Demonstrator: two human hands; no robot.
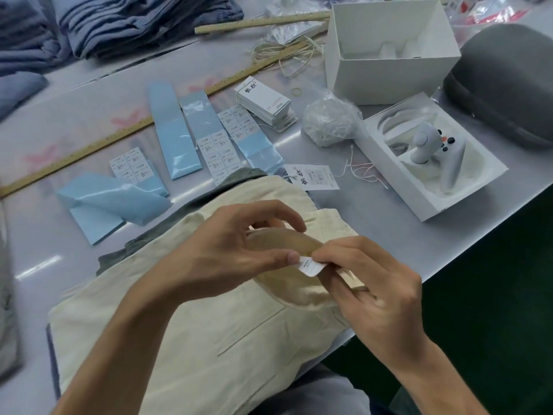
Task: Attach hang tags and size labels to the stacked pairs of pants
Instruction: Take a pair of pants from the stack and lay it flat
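Cream pants: folded cream-coloured cotton pants [185,333], nearest the camera, lay at the tabletop's near edge, waistband turned toward the hands, probably so the label could go on there.
Stack beneath: one grey-green folded pair [185,205] showed under the cream one; any deeper pairs hidden.
Left hand: left hand [227,253], fingers curled, held the waistband open and touched the label's left edge with the thumb tip.
Right hand: right hand [380,292] pinched the small white printed size label [311,265] and, seemingly, the waistband fabric beneath it.
Hands together: close together, almost touching over the label; judged to be mid-way through pressing it on.
Label sheets: four pale blue glossy backing strips [176,136], fanned just beyond the pants within reach; three bore white stickers, one looked bare, one curled back where peeled.
Hang tags: one stack of white card hang tags [263,100] behind the strips; one single white strung hang tag [314,176] set just beside the pants, likely next to go on.
Strings: one clear bag of white tag strings [329,118], some loose strands beside it.
Rulers: two long wooden rulers [74,154], lying across the grey tabletop [299,211].
Boxes: two white cardboard boxes, one upright open box [374,82], one flat tray box holding a white game controller [431,148].
Case: one grey rounded hard case [505,85] at the far right.
Blue garments: folded blue-grey garment stacks [134,22] at the far left; count unclear.
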